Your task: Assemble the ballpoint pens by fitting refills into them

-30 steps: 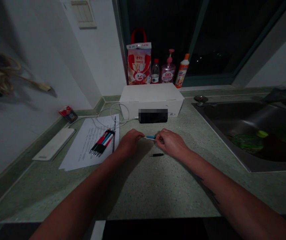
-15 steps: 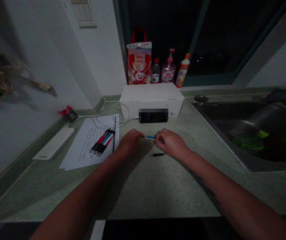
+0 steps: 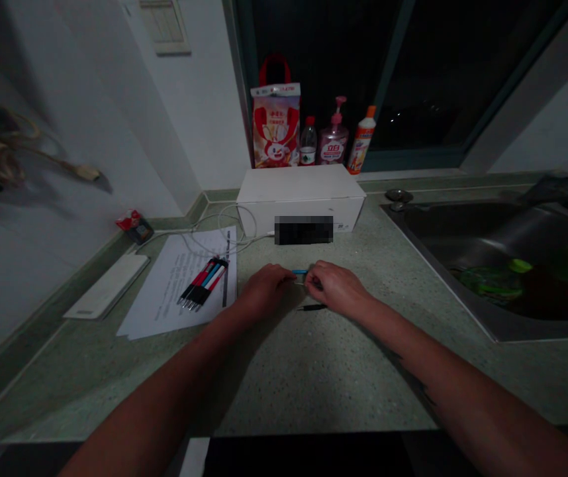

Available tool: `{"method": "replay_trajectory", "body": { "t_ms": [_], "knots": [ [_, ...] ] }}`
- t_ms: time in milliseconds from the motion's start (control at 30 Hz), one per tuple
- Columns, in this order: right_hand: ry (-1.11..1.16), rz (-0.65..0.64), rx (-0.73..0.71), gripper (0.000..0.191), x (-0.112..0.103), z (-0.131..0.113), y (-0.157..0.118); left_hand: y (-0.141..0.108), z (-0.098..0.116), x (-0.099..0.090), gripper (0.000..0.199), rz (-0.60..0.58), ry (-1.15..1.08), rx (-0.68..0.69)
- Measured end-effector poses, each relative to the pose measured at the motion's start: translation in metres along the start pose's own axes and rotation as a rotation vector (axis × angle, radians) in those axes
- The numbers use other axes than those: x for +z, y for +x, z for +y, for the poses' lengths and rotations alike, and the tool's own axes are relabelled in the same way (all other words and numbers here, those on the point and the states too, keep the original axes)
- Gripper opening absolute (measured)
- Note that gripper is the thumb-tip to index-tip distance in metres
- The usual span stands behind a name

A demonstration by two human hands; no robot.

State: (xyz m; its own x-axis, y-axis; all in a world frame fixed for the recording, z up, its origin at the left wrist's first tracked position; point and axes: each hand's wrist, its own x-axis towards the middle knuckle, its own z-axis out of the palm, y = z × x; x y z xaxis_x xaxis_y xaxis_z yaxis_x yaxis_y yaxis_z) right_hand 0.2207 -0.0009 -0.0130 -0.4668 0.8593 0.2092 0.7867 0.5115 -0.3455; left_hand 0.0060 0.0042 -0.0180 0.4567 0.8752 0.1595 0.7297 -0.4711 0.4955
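My left hand (image 3: 267,288) is closed in a pinch on a thin pale stick (image 3: 300,283), which looks like a pen refill. Its far end runs toward the curled fingers of my right hand (image 3: 336,285). A blue pen barrel (image 3: 300,271) shows between the hands, its right end hidden in the closed right fingers. Its left end reaches the left fingertips; whether they touch it is unclear. Just below the right hand, a black pen front piece (image 3: 312,307) with a thin tip lies on the counter.
Several pens (image 3: 203,283) lie on printed sheets (image 3: 157,298) at left, beside a white flat slab (image 3: 110,288). A dark device (image 3: 304,232) with a white cable leans on a white box (image 3: 301,185). At right is a metal sink (image 3: 443,265).
My left hand has shifted slightly right and toward me, closer to the right hand. Less of the pale stick shows between them. The black piece has stayed put.
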Motion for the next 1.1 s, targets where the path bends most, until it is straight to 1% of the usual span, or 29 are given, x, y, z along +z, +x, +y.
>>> {"method": "replay_trajectory", "body": {
  "t_ms": [167, 233, 300, 367, 400, 533, 667, 900, 1100],
  "knots": [
    [-0.018, -0.024, -0.010, 0.007, 0.003, 0.003, 0.001, 0.003, 0.000, 0.001, 0.020, 0.075, 0.056, 0.006],
    [-0.014, 0.021, 0.003, 0.006, 0.003, 0.004, 0.001, 0.005, -0.001, 0.001, 0.019, 0.098, 0.105, -0.016],
    [-0.025, 0.104, 0.033, 0.009, 0.003, 0.007, 0.002, 0.008, -0.001, 0.001, 0.017, 0.109, 0.142, -0.036],
    [-0.059, 0.165, 0.047, 0.014, 0.003, 0.011, 0.003, 0.011, -0.002, 0.001, 0.015, 0.101, 0.170, -0.042],
    [-0.081, 0.171, 0.043, 0.015, 0.003, 0.013, 0.004, 0.012, -0.002, 0.001, 0.015, 0.089, 0.183, -0.040],
    [-0.158, 0.114, 0.036, 0.014, 0.005, 0.017, 0.007, 0.016, -0.003, 0.004, 0.015, 0.048, 0.221, -0.018],
    [-0.180, 0.104, 0.050, 0.012, 0.006, 0.016, 0.008, 0.016, -0.003, 0.005, 0.017, 0.048, 0.254, -0.001],
    [-0.145, 0.104, 0.059, 0.009, 0.004, 0.015, 0.006, 0.014, -0.008, -0.002, 0.014, 0.120, 0.197, -0.055],
    [-0.116, 0.105, 0.014, 0.008, 0.002, 0.010, 0.005, 0.012, -0.008, -0.001, 0.013, 0.124, 0.134, -0.040]
  ]
}}
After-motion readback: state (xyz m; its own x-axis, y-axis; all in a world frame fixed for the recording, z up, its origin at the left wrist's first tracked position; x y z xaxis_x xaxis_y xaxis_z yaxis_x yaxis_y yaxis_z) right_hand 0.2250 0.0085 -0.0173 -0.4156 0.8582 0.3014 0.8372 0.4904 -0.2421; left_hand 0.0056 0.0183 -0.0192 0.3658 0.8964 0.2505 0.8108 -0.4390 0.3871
